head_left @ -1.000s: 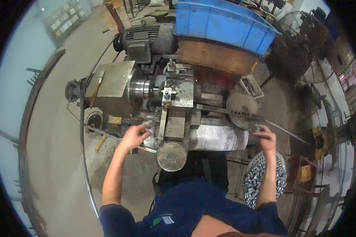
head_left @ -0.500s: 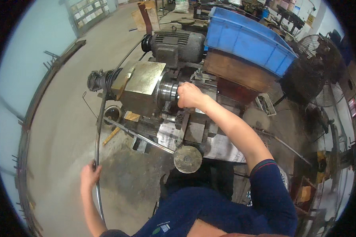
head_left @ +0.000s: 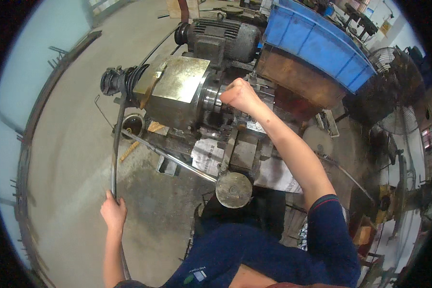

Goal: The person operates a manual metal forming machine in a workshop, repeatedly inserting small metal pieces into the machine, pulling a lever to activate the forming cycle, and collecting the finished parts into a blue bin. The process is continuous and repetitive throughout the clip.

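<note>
My left hand is wrapped round a long metal lever that runs up to the left end of a small lathe-like machine. My right hand is closed in a fist beside the shiny steel spindle nose. What its fingers hold, if anything, is hidden. Left of the spindle, a bright metal sheet covers the machine's grey headstock. A black belt pulley sits at the headstock's far left end. Below my right hand are a dark metal tool block and a round metal disc.
Behind the machine stands a ribbed electric motor. A blue plastic crate rests on a wooden box at the back right, with a large fan beyond. A steel bar slants across the front. Newspaper lies beneath the tool block.
My right hand has shifted slightly up and to the right relative to the spindle nose. My left hand stays on the lever. The whole view has tilted a little.
</note>
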`<state>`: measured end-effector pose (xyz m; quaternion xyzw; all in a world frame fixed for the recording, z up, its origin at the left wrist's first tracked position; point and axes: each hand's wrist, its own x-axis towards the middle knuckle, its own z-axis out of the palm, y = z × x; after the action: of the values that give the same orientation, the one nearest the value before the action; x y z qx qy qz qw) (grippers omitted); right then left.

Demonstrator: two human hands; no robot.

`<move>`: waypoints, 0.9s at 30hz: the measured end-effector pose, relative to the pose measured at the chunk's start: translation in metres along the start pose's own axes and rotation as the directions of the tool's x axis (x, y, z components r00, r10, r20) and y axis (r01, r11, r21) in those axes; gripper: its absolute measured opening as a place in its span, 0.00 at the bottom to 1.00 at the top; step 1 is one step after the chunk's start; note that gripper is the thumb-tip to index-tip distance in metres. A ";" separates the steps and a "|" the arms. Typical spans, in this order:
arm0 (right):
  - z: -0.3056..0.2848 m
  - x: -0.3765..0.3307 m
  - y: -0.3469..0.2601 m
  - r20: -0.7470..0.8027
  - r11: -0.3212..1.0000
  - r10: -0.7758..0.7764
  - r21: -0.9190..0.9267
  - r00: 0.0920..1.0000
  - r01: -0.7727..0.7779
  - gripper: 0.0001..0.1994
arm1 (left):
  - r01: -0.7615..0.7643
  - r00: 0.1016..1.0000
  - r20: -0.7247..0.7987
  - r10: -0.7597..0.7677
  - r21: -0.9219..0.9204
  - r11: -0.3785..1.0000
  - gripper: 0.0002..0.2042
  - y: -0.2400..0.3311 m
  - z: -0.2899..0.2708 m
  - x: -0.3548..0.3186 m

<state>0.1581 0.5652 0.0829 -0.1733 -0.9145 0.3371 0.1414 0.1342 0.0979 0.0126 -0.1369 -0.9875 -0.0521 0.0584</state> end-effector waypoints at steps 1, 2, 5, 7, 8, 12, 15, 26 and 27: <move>-0.002 0.000 0.001 -0.005 1.000 -0.012 0.018 1.000 0.012 0.11 | -0.011 1.000 0.019 0.010 0.031 0.999 0.13 -0.002 0.000 0.001; -0.002 -0.002 0.004 -0.010 0.999 -0.020 0.039 1.000 0.020 0.10 | -0.016 0.997 0.076 0.006 0.136 0.991 0.13 -0.023 0.002 0.011; -0.001 -0.001 0.014 -0.016 0.994 -0.108 -0.036 0.994 0.107 0.10 | -0.123 0.992 0.041 0.117 0.428 0.895 0.11 -0.134 0.019 0.077; 0.002 -0.004 -0.012 -0.049 0.997 0.071 -0.020 0.996 -0.072 0.10 | -0.177 0.957 -0.110 0.267 0.509 0.843 0.08 -0.166 0.033 0.105; -0.002 -0.002 -0.014 -0.042 0.998 0.047 -0.043 0.998 -0.048 0.11 | -0.161 0.953 -0.145 0.266 0.502 0.850 0.06 -0.165 0.028 0.112; -0.015 -0.016 -0.010 0.047 0.998 0.045 0.042 0.998 -0.047 0.11 | -0.056 0.991 -0.083 0.102 0.437 0.898 0.05 -0.149 0.023 0.113; -0.046 -0.049 0.003 -0.106 0.990 -0.141 -0.033 0.984 0.138 0.12 | 0.063 0.998 -0.044 -0.051 0.320 0.945 0.06 -0.128 0.011 0.114; -0.175 -0.290 0.195 -0.489 0.891 0.407 0.026 0.772 -0.454 0.11 | -0.201 0.966 -0.059 0.253 0.449 0.871 0.04 -0.145 0.023 0.161; -0.178 -0.302 0.196 -0.542 0.812 0.411 -0.147 0.733 -0.565 0.12 | -0.194 0.959 -0.088 0.269 0.488 0.851 0.04 -0.150 0.025 0.171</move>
<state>0.5404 0.6813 0.0398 -0.5085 -0.8096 0.1637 0.2431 -0.0730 0.0019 -0.0027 -0.2323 -0.9386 0.1884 0.1719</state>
